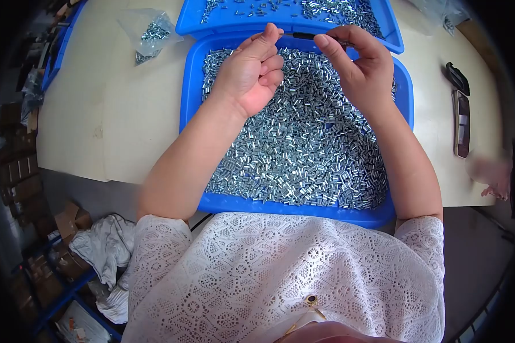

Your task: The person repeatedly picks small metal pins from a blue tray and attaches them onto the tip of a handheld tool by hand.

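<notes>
Above a blue bin (192, 86) of short shiny metal cylinders (292, 148), my two hands meet near its far edge. My right hand (363, 71) grips a thin black-handled tool (303, 35) between thumb and fingers, its narrow metal end pointing left. That end reaches the fingertips of my left hand (252, 71), where thumb and forefinger are pinched together. Whatever small piece sits in that pinch is mostly hidden. The other fingers of my left hand are curled.
Behind the bin stands a blue tray (240, 27) with more metal cylinders. A clear plastic bag (154, 33) of metal parts lies at left. On the right are a phone (462, 123) and a dark object (458, 79). White cloth (106, 243) hangs at lower left.
</notes>
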Demonstrator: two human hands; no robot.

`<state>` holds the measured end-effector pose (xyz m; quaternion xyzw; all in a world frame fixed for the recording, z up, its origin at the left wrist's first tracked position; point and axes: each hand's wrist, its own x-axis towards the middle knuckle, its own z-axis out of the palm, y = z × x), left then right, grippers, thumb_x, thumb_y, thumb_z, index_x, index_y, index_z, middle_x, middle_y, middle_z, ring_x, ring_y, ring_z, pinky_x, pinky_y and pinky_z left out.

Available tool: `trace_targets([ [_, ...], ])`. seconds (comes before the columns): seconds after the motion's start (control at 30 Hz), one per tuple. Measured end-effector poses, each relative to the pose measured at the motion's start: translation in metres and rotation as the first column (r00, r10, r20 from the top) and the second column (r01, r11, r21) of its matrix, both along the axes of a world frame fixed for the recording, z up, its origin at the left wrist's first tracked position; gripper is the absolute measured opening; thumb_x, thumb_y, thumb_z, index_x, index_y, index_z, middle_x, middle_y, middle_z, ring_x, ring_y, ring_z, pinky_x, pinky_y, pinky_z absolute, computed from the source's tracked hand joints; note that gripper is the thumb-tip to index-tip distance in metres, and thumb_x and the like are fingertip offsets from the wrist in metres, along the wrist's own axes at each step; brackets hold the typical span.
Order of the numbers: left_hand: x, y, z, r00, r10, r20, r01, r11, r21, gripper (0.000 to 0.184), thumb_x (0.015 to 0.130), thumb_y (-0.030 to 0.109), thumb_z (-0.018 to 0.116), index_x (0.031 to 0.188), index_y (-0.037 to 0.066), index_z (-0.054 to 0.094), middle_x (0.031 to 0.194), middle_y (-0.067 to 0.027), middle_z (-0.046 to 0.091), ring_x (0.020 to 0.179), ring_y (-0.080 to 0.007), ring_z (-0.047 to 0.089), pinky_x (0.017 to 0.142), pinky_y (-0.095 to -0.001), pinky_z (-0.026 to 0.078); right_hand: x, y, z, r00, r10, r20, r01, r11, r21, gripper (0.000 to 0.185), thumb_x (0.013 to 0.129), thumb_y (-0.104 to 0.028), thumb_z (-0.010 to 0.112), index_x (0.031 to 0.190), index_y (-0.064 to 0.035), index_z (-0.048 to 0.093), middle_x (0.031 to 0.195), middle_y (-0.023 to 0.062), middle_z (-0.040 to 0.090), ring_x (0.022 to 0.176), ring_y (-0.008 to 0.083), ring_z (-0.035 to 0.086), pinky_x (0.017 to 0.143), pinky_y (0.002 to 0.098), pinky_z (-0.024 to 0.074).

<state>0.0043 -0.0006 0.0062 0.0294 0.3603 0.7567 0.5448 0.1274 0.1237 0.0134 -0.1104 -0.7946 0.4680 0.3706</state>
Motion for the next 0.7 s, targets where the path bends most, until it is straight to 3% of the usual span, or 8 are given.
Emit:
trace_targets([
  [0.17, 0.003, 0.000, 0.001, 0.998, 0.065, 0.022, -0.065, 0.998, 0.015, 0.023, 0.078, 0.028, 0.066, 0.089, 0.010, 0.055, 0.055, 0.0076, 0.031, 0.047, -0.0035, 0.029, 0.040, -0.0182, 0.021, -0.003, -0.003, -0.001, 0.997, -0.009, -0.071, 0.021, 0.985, 0.173, 0.014, 0.078, -0.012, 0.066, 0.079, 0.0004, 0.060, 0.067, 0.0010, 0.056, 0.058, 0.0046, 0.048, 0.050, 0.0176, 0.0365],
  [0.27, 0.001, 0.000, 0.001, 0.996, 0.080, 0.044, -0.084, 0.993, 0.084, 0.025, 0.079, 0.030, 0.064, 0.089, 0.011, 0.054, 0.055, 0.0073, 0.031, 0.047, -0.0037, 0.029, 0.040, -0.0182, 0.021, -0.005, -0.005, 0.002, 0.998, -0.037, -0.058, 0.052, 0.960, 0.274, 0.019, 0.071, -0.019, 0.071, 0.074, -0.0022, 0.061, 0.066, 0.0085, 0.057, 0.055, 0.0177, 0.055, 0.051, 0.0262, 0.0450],
  [0.3, 0.002, 0.000, 0.002, 0.996, 0.079, 0.042, -0.082, 0.993, 0.087, 0.025, 0.079, 0.030, 0.064, 0.089, 0.011, 0.054, 0.055, 0.0073, 0.031, 0.047, -0.0037, 0.029, 0.040, -0.0182, 0.021, -0.006, -0.006, 0.002, 0.997, -0.038, -0.061, 0.054, 0.959, 0.277, 0.019, 0.071, -0.019, 0.071, 0.074, -0.0022, 0.061, 0.066, 0.0085, 0.057, 0.055, 0.0177, 0.055, 0.051, 0.0262, 0.0450],
  [0.37, 0.002, -0.001, 0.004, 0.996, 0.084, 0.023, -0.086, 0.990, 0.109, 0.029, 0.081, 0.035, 0.059, 0.095, 0.012, 0.049, 0.057, 0.0058, 0.031, 0.047, -0.0041, 0.028, 0.038, -0.0175, 0.021, -0.006, -0.009, 0.001, 0.999, -0.018, -0.041, 0.029, 0.962, 0.270, 0.020, 0.073, -0.019, 0.070, 0.074, -0.0020, 0.061, 0.065, 0.0082, 0.057, 0.054, 0.0170, 0.055, 0.050, 0.0260, 0.0441],
  [0.6, 0.002, -0.001, 0.004, 0.990, 0.125, -0.070, -0.118, 0.989, 0.086, 0.028, 0.081, 0.031, 0.060, 0.096, 0.009, 0.049, 0.056, 0.0055, 0.030, 0.047, -0.0041, 0.028, 0.039, -0.0177, 0.022, -0.003, -0.011, 0.001, 1.000, -0.009, 0.004, 0.007, 0.967, 0.256, 0.021, 0.076, -0.021, 0.067, 0.073, -0.0011, 0.060, 0.061, 0.0076, 0.053, 0.051, 0.0145, 0.052, 0.047, 0.0262, 0.0410],
  [0.67, 0.001, 0.002, 0.002, 0.970, 0.162, -0.181, -0.153, 0.986, 0.061, 0.026, 0.081, 0.026, 0.062, 0.095, 0.006, 0.052, 0.056, 0.0058, 0.031, 0.047, -0.0038, 0.028, 0.039, -0.0178, 0.022, -0.002, -0.010, 0.000, 0.961, 0.027, 0.277, -0.020, 0.999, -0.026, 0.029, 0.083, -0.029, 0.059, 0.072, -0.0018, 0.061, 0.057, 0.0034, 0.050, 0.049, 0.0092, 0.047, 0.044, 0.0248, 0.0366],
  [0.7, 0.001, 0.003, 0.002, 0.970, 0.162, -0.181, -0.153, 0.986, 0.061, 0.026, 0.081, 0.026, 0.062, 0.095, 0.006, 0.052, 0.056, 0.0058, 0.031, 0.047, -0.0038, 0.028, 0.039, -0.0178, 0.022, -0.003, -0.010, -0.001, 0.960, 0.027, 0.277, -0.020, 0.999, -0.026, 0.029, 0.083, -0.029, 0.059, 0.072, -0.0018, 0.061, 0.057, 0.0034, 0.050, 0.049, 0.0092, 0.047, 0.044, 0.0248, 0.0366],
])
